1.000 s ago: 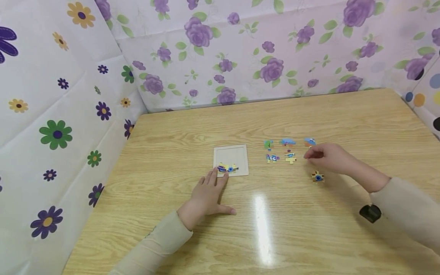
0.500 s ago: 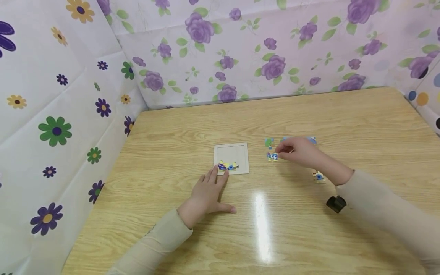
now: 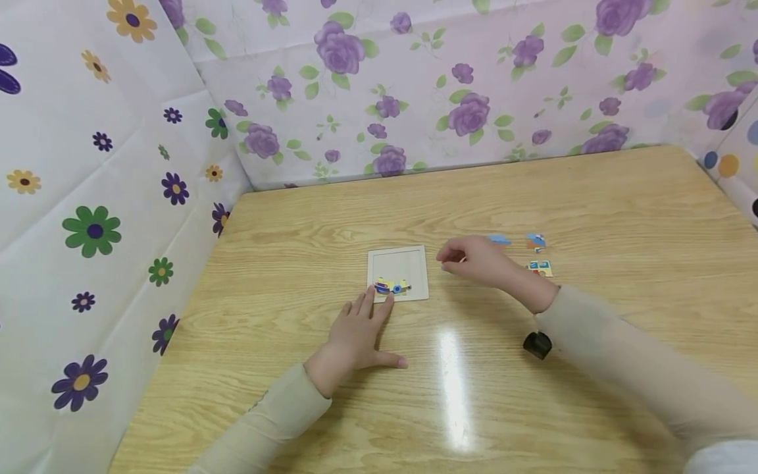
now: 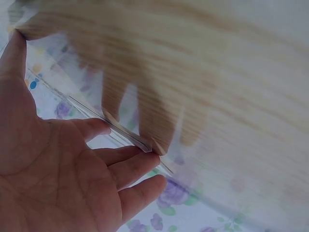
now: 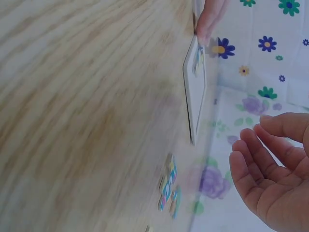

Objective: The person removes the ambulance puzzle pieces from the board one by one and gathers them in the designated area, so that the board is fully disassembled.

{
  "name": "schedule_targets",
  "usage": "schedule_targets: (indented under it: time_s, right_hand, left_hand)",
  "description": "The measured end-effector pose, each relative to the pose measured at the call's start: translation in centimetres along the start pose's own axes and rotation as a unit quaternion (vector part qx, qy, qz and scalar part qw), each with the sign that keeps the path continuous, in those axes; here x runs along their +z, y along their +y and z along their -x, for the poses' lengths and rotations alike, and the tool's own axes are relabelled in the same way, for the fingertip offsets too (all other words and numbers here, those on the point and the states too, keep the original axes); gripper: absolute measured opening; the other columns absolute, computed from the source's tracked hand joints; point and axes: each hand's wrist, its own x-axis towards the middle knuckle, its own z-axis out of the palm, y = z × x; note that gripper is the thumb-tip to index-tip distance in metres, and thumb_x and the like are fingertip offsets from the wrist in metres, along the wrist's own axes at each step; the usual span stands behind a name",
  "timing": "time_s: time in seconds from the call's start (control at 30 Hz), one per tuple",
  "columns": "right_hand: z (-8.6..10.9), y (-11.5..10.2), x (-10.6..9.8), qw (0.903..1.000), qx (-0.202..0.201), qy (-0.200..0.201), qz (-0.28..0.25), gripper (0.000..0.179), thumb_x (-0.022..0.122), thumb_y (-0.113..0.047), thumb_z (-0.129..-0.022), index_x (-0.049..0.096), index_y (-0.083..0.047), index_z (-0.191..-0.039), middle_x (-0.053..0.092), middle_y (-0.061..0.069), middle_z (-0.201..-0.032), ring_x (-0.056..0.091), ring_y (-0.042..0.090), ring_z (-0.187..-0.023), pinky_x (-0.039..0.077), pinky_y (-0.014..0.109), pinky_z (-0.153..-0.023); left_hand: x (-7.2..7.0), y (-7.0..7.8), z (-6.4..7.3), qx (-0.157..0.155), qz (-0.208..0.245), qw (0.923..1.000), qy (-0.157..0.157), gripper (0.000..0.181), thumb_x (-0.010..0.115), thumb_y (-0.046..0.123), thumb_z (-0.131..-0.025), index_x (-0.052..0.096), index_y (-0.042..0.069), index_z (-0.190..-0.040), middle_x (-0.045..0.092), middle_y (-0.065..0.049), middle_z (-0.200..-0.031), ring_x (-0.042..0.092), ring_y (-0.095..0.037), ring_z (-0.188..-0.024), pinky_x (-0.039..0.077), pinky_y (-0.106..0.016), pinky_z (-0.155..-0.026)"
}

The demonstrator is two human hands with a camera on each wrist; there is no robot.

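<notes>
My left hand [image 3: 355, 339] lies spread on the table, fingertips at the near edge of a small white square puzzle tray [image 3: 419, 270]. In the left wrist view its fingers [image 4: 133, 169] reach the thin tray edge [image 4: 128, 135]. Joined yellow and blue puzzle pieces [image 3: 392, 287] lie in the tray's lower part. To the right of the tray, my right hand [image 3: 482, 262] hovers with loosely bent fingers, hiding some loose pieces. Nothing shows between thumb and fingers [image 5: 251, 169] in the right wrist view, where puzzle pieces [image 5: 169, 183] lie on the table below.
Further right lie a blue puzzle piece [image 3: 499, 239], a blue and brown piece [image 3: 535, 241] and a yellow piece with windows [image 3: 539, 268]. A black wrist mount [image 3: 537, 344] hangs under the right sleeve. Flowered cloth [image 3: 355, 99] walls border the wooden table [image 3: 308, 230].
My right hand has moved left from the far-right pieces toward the tray, uncovering the yellow piece with windows and covering the left ones. The left hand has stayed at the tray.
</notes>
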Motion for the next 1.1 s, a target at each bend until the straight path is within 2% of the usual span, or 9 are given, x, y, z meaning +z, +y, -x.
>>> schedule_targets:
  time_s: [0.13,0.4,0.73,1.1]
  right_hand:
    - [-0.8,-0.5,0.9,0.9998,-0.017,-0.006,-0.009,0.018,0.062,-0.004,-0.089,0.066,0.003,-0.104,0.069,0.013,-0.096,0.065,0.026,-0.089,0.054,0.039,-0.08]
    - [-1.9,-1.3,2.9,0.9987,-0.022,-0.042,-0.016,0.02,0.062,-0.004,-0.089,0.065,0.004,-0.107,0.068,0.018,-0.103,0.065,0.027,-0.093,0.055,0.037,-0.082]
    - [-2.8,-2.0,4.9,0.9955,-0.004,-0.095,0.005,0.031,0.06,-0.009,-0.089,0.061,0.003,-0.117,0.066,0.016,-0.116,0.062,0.029,-0.105,0.053,0.038,-0.088]
    - [-3.1,-1.9,5.8,0.9959,-0.007,-0.089,0.008,0.027,0.06,-0.003,-0.088,0.063,0.004,-0.114,0.067,0.017,-0.112,0.065,0.025,-0.098,0.054,0.035,-0.085]
  left_hand:
    - [0.0,0.0,-0.1,0.0,-0.001,1.0,0.002,0.113,0.06,0.078,-0.068,0.018,0.018,-0.154,0.012,-0.021,-0.158,0.017,-0.034,-0.145,0.023,-0.05,-0.115]
    - [0.0,-0.1,-0.1,-0.001,-0.002,1.0,0.005,0.111,0.06,0.078,-0.068,0.019,0.019,-0.153,0.013,-0.02,-0.158,0.019,-0.035,-0.144,0.023,-0.05,-0.115]
    - [0.1,0.0,0.0,0.0,-0.003,1.0,0.005,0.11,0.059,0.078,-0.069,0.02,0.018,-0.153,0.014,-0.02,-0.158,0.019,-0.035,-0.144,0.023,-0.05,-0.115]
    - [-0.1,0.1,0.0,-0.011,-0.015,0.9998,-0.004,0.111,0.059,0.079,-0.069,0.02,0.019,-0.153,0.013,-0.019,-0.158,0.015,-0.033,-0.146,0.02,-0.049,-0.117]
